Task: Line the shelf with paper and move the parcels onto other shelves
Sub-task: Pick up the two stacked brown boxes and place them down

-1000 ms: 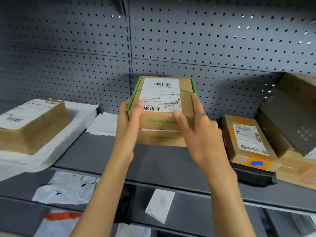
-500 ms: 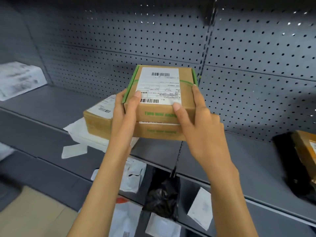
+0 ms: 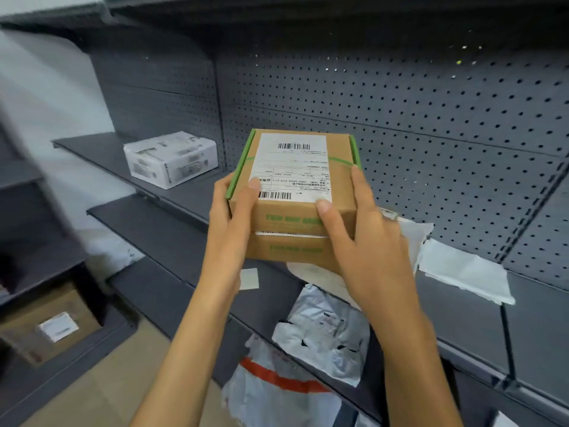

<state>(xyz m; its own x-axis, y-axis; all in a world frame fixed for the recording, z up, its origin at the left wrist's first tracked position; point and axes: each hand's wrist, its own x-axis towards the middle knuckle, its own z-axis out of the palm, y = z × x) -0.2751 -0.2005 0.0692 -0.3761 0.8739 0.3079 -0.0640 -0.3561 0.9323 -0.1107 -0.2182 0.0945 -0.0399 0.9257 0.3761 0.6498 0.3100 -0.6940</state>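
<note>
Two stacked brown cardboard parcels with green edges are held in the air in front of the grey shelving. The top parcel (image 3: 292, 180) carries a white shipping label; the lower parcel (image 3: 292, 249) sits right under it. My left hand (image 3: 229, 223) grips the stack's left side with the thumb on the label. My right hand (image 3: 366, 241) grips the right side, thumb on the top front edge. White paper (image 3: 462, 269) lies on the shelf (image 3: 538, 322) behind and to the right of the stack.
A white box (image 3: 171, 158) stands on the upper left shelf (image 3: 92, 146). Plastic mailer bags (image 3: 323, 334) lie on the lower shelves, one with a red stripe (image 3: 277, 386). A brown carton (image 3: 52, 328) sits low at the left. Pegboard backs the shelves.
The view has swung left along the shelving with the two parcels carried in both hands. The parcels at the right have left the view; the white box on the left shelf is closer.
</note>
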